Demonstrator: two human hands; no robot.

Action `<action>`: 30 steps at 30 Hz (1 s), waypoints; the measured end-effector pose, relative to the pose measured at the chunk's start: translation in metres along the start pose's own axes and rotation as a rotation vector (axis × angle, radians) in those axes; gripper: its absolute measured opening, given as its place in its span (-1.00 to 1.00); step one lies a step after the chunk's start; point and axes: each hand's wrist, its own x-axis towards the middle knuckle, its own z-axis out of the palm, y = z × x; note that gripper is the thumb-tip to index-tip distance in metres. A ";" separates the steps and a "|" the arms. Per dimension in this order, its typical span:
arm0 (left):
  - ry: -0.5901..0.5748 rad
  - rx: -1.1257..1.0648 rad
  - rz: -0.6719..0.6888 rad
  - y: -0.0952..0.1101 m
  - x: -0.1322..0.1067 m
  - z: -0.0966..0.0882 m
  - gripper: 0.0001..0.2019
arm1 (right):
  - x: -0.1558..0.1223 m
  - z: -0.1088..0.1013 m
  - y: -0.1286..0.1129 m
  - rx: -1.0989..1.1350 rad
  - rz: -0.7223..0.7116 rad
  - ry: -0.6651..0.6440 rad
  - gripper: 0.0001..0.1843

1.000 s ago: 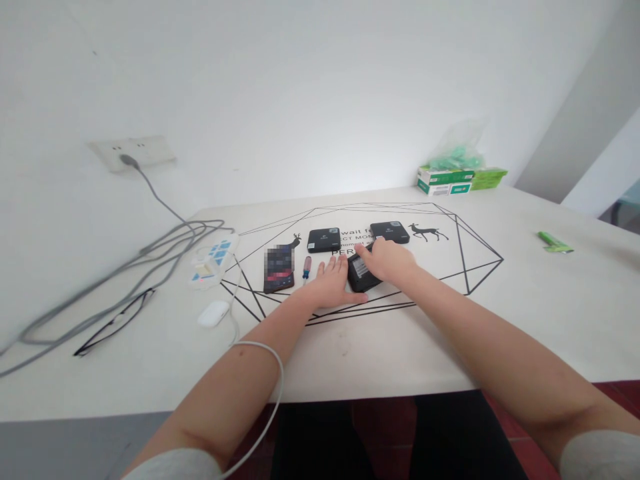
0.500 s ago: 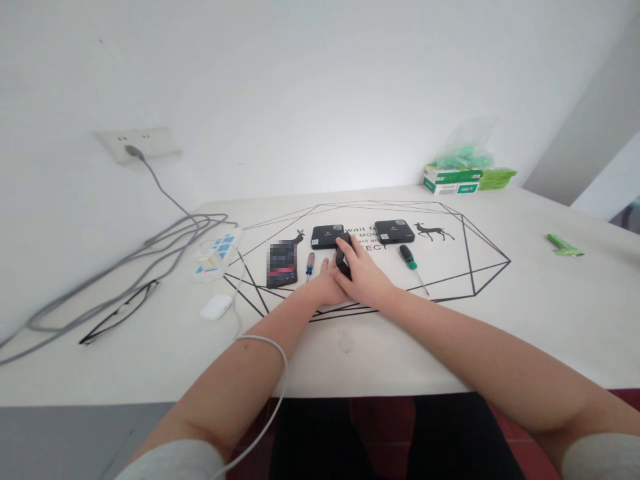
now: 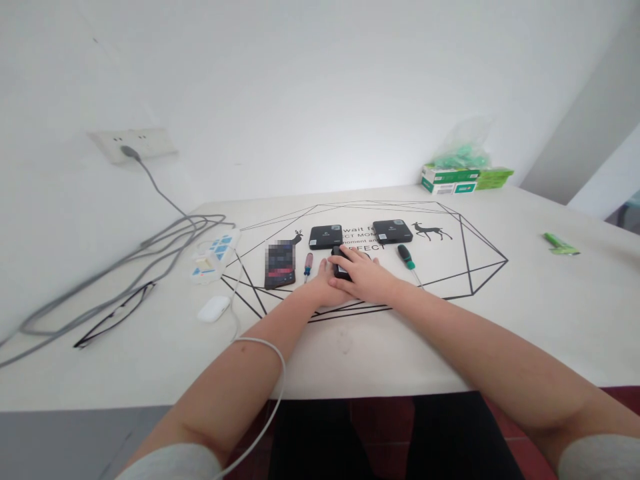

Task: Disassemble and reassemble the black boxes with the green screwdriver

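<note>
A: Your right hand point(image 3: 367, 277) has its fingers clamped over the box point(image 3: 341, 261), mid-desk point(image 3: 350, 347). Your left hand point(image 3: 324, 288) lies flat, fingers together, likely bracing it.

B: Tools flank it within your reach (red screwdriver point(image 3: 307, 265) left, green screwdriver point(image 3: 406, 256) right). Labels on the rear boxes point(image 3: 325, 237) point(image 3: 393, 231) are unreadable. The print point(image 3: 357, 229) shows "wait f" and "FECT".

White tabletop point(image 3: 500, 320) with black line pattern; two black boxes point(image 3: 325, 237); green-handled screwdriver point(image 3: 404, 255); red-and-blue screwdriver point(image 3: 307, 263).
</note>
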 end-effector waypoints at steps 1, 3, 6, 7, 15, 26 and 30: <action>0.009 -0.003 -0.008 0.000 0.000 0.000 -0.15 | 0.000 0.000 0.001 -0.001 -0.003 -0.005 -0.37; 0.027 -0.017 -0.032 -0.001 -0.001 0.001 -0.14 | -0.001 0.000 0.002 -0.014 -0.015 -0.008 -0.36; 0.030 -0.032 -0.058 -0.003 -0.002 0.002 -0.12 | -0.002 0.001 0.005 -0.046 -0.031 -0.006 -0.36; 0.028 -0.031 -0.063 -0.004 -0.002 0.003 -0.10 | -0.002 0.001 0.006 -0.055 -0.032 -0.007 -0.36; 0.045 0.016 -0.141 -0.010 0.002 0.008 0.02 | -0.005 -0.005 0.003 -0.121 -0.039 -0.041 -0.33; 0.046 -0.019 -0.276 -0.009 0.007 0.010 0.11 | -0.006 -0.007 0.009 -0.184 0.037 -0.093 -0.32; 0.065 -0.023 -0.262 -0.009 0.010 0.011 0.11 | -0.001 -0.001 0.018 -0.200 0.086 -0.103 -0.28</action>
